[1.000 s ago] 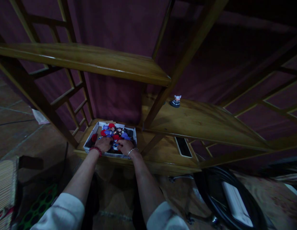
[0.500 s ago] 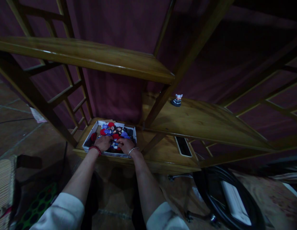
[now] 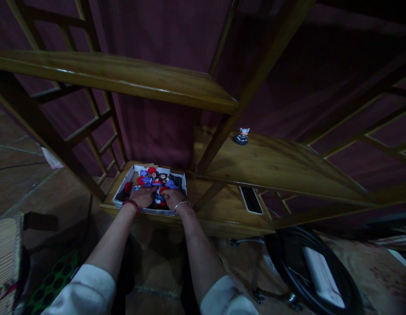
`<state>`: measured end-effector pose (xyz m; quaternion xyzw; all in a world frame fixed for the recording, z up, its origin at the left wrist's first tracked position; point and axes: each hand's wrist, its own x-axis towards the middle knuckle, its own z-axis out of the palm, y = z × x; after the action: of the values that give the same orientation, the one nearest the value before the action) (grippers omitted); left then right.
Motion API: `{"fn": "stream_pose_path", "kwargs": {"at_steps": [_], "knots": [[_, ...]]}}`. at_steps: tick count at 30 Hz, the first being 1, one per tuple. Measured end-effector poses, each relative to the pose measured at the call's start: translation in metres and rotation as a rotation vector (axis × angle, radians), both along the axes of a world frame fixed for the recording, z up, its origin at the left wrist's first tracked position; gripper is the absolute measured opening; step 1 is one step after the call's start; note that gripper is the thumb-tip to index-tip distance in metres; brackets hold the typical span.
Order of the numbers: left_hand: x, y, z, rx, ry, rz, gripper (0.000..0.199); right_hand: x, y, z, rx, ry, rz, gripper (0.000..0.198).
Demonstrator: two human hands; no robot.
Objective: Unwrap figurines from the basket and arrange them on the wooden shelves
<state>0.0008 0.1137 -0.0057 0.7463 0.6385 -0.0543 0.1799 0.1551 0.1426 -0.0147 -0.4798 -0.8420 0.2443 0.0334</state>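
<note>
Both of my hands reach into a shallow white box (image 3: 117, 197) filled with small toy figurines (image 3: 164, 176) in red, purple-blue, black and white. At the near left of the pile, my left hand (image 3: 143, 197) lies over the figurines with its fingers stretched toward the middle. Its fingertips touch the pile, and no held piece shows. Opposite it, my right hand (image 3: 174, 199) has thumb and fingers around a figurine with a round red base (image 3: 162, 190). Much of that figurine is hidden by the fingers and the dim light.
The box stands on the low shelf of a wooden rack (image 3: 209, 205). A phone (image 3: 251, 200) lies farther right. One figurine with pale hair (image 3: 242, 136) stands on the raised shelf (image 3: 275, 159). A thick wooden board (image 3: 124, 78) crosses above the box. A black round-rimmed seat (image 3: 288, 271) stands lower right.
My hands have drawn slightly apart within the box. A red round base now shows at my right fingertips, and the figurines between the hands have shifted.
</note>
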Motion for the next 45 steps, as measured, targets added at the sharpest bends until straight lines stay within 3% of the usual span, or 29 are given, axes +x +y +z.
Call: {"fn": "stream_pose_path", "kwargs": {"at_steps": [16, 28, 39, 45], "knots": [[0.008, 0.004, 0.002, 0.045, -0.044, 0.129, 0.041, 0.001, -0.002, 0.004, 0.008, -0.049, -0.038, 0.038], [-0.020, 0.004, -0.001, -0.044, -0.280, 0.239, 0.055, 0.001, -0.002, 0.003, -0.040, 0.000, -0.047, 0.041], [-0.050, 0.005, -0.006, -0.012, -0.243, 0.271, 0.039, 0.005, -0.002, 0.002, -0.032, 0.042, -0.009, 0.035], [-0.055, 0.007, -0.007, 0.024, -0.270, 0.377, 0.048, 0.007, -0.003, 0.003, -0.042, 0.048, -0.002, 0.034]]}}
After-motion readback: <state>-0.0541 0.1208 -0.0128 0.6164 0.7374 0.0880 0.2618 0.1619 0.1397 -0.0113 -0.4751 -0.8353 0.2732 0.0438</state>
